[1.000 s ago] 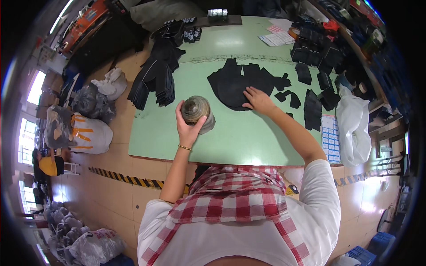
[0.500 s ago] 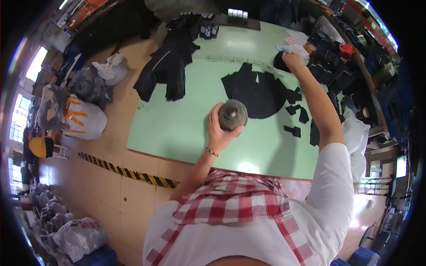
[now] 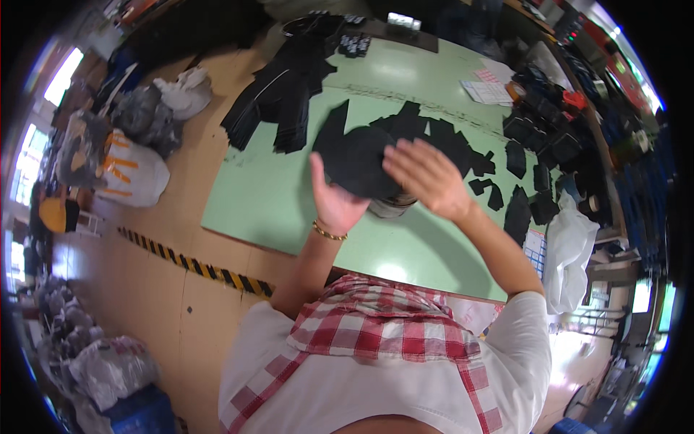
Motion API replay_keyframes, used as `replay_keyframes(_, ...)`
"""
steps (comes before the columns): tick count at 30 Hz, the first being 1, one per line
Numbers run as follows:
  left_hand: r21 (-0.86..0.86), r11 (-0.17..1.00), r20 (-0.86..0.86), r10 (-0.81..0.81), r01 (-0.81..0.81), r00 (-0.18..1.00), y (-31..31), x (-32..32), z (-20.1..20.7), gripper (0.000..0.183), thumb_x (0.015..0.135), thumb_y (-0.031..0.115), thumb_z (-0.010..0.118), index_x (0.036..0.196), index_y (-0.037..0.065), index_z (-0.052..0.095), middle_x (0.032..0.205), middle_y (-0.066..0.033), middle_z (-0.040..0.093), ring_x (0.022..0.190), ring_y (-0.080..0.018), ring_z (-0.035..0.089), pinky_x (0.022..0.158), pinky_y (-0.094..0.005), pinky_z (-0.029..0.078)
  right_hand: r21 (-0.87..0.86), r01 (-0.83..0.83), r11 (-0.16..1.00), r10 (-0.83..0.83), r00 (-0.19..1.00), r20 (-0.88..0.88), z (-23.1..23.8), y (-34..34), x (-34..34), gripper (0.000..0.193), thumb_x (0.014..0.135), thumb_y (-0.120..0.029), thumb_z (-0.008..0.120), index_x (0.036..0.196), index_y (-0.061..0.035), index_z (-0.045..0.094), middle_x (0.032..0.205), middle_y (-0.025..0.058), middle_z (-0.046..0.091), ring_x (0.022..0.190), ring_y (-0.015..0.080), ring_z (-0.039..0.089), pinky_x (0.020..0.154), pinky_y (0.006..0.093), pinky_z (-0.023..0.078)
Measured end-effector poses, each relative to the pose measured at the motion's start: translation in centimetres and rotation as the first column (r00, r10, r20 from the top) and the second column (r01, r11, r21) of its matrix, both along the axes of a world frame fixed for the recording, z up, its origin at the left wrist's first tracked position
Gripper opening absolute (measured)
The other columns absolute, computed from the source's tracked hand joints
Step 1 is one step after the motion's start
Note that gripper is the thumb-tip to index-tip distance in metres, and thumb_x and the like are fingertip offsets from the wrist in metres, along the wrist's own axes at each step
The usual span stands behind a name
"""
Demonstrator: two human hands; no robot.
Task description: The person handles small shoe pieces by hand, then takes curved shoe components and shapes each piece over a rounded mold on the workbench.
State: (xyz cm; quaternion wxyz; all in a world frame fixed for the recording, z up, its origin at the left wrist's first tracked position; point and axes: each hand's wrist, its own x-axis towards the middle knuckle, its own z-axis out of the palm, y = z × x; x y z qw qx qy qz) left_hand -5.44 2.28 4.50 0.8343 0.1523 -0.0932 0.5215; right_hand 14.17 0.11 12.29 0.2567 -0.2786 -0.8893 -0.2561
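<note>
Over the table, a black cut piece (image 3: 361,163) with a rounded body and a pointed upper end lies across my left hand (image 3: 341,206). The thumb sticks out at its left edge, while the left fingers are hidden beneath it. My right hand (image 3: 428,177) is slightly blurred and rests flat on the piece's right side, fingers stretched out. Below the hands, a rounded grey-green object (image 3: 392,207) stands on the table, mostly covered. Behind it lie black flat pieces (image 3: 441,137) and smaller cut pieces (image 3: 486,189).
The green table (image 3: 253,210) carries a stack of black pieces (image 3: 282,94) at far left. Papers (image 3: 488,92) and black bundles (image 3: 557,134) line the right side, near a white plastic bag (image 3: 570,242). Bags (image 3: 134,177) stand on the floor by striped tape (image 3: 195,271).
My right hand has come back from the far right to the middle. The black piece is now over my left hand, which has let go of the rounded grey-green object.
</note>
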Motion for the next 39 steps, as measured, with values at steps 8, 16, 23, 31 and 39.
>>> replay_keyframes(8, -0.168, 0.986, -0.258, -0.021, -0.023, 0.966, -1.9, -2.2, -0.2, 0.05, 0.089, 0.031, 0.043, 0.129, 0.001, 0.045, 0.128, -0.0131, 0.052, 0.116, -0.0274, 0.052, 0.1, -0.0439, 0.04, -0.143, 0.004, 0.99, -0.044, 0.96, -0.276, -3.8, -1.7, 0.2, 0.044, 0.068, -0.005, 0.059, 0.112, -0.0037, 0.061, 0.115, 0.0083, 0.061, 0.105, 0.0259, 0.058, 0.09, 0.0385, 0.046)
replay_keyframes(16, 0.06, 0.984, -0.649, 0.168, -0.17, 0.742, -0.2, -5.2, 1.4, 0.077, 0.093, 0.06, 0.026, 0.136, -0.003, 0.035, 0.136, -0.0123, 0.044, 0.125, -0.0205, 0.042, 0.105, -0.0338, 0.032, -0.726, -0.531, 0.437, -0.594, 0.436, -0.676, 2.4, -2.1, 0.4, 0.02, 0.093, -0.013, 0.055, 0.1, 0.0061, 0.059, 0.082, 0.0014, 0.063, 0.075, 0.0037, 0.054, 0.067, 0.0215, 0.046)
replay_keyframes(23, 0.017, 0.965, -0.344, -0.24, 0.261, 0.908, -0.7, -3.6, 3.1, 0.07, 0.095, 0.054, 0.031, 0.138, -0.001, 0.03, 0.137, -0.0163, 0.041, 0.124, -0.0293, 0.043, 0.106, -0.051, 0.033, -0.713, -0.65, 0.263, -0.661, 0.416, -0.624, -1.3, 0.9, 2.6, 0.026, 0.095, -0.02, 0.051, 0.104, 0.0024, 0.059, 0.085, 0.0004, 0.064, 0.074, 0.0031, 0.057, 0.059, 0.0201, 0.048)
replay_keyframes(31, -0.178, 0.984, -0.618, -0.131, 0.025, 0.775, 2.6, -3.3, -0.6, 0.04, 0.098, 0.032, 0.044, 0.123, 0.001, 0.05, 0.117, -0.0083, 0.059, 0.104, -0.0185, 0.058, 0.093, -0.0346, 0.045, -0.679, -0.717, 0.16, -0.786, 0.324, -0.527, -4.5, 2.8, 4.6, 0.026, 0.095, -0.027, 0.051, 0.105, -0.0043, 0.059, 0.092, -0.001, 0.062, 0.083, 0.0055, 0.056, 0.077, 0.0217, 0.043)
replay_keyframes(39, -0.076, 0.995, -0.761, -0.016, -0.065, 0.649, 0.2, -1.9, 0.3, 0.036, 0.094, 0.023, 0.053, 0.124, 0.003, 0.05, 0.112, -0.0056, 0.06, 0.098, -0.0129, 0.058, 0.087, -0.0281, 0.046, -0.709, -0.187, 0.681, -0.601, 0.41, -0.686, -6.9, 2.4, 3.0, 0.029, 0.098, -0.025, 0.046, 0.082, -0.0012, 0.047, 0.066, -0.0024, 0.033, 0.064, 0.0067, 0.031, 0.057, 0.024, 0.031)
